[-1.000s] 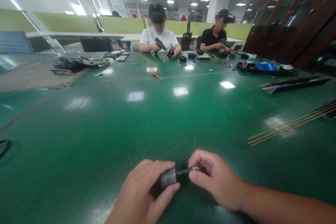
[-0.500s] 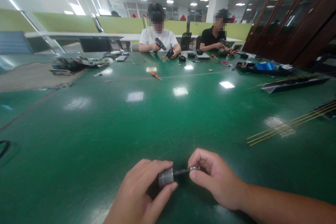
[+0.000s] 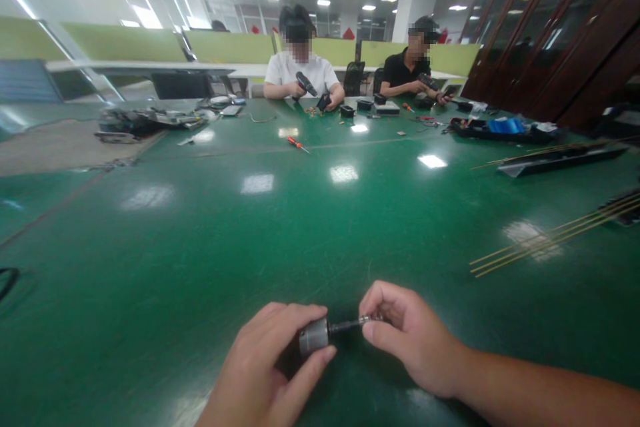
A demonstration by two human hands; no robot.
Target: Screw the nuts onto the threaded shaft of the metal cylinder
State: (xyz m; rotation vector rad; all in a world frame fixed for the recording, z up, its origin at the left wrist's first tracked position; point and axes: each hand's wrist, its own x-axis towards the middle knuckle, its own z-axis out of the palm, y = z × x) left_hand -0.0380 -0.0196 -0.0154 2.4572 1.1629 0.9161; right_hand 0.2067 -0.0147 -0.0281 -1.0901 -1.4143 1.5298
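Observation:
Low in the head view, my left hand grips a short grey metal cylinder between thumb and fingers. A thin dark shaft sticks out of the cylinder to the right. At the far end of that shaft, the fingertips of my right hand pinch a small shiny metal ring. Fingers partly cover the ring, so I cannot tell how far it sits around the shaft. Both hands are just above the green table.
Long thin brass-coloured rods lie at the right. A red-handled screwdriver lies farther back on the green table. Across it, two people hold power drills, near black boxes. A pile of parts lies back left.
Both hands keep their grip. The cylinder has shifted very slightly left, and the shiny ring has turned or tilted a little in my right fingertips.

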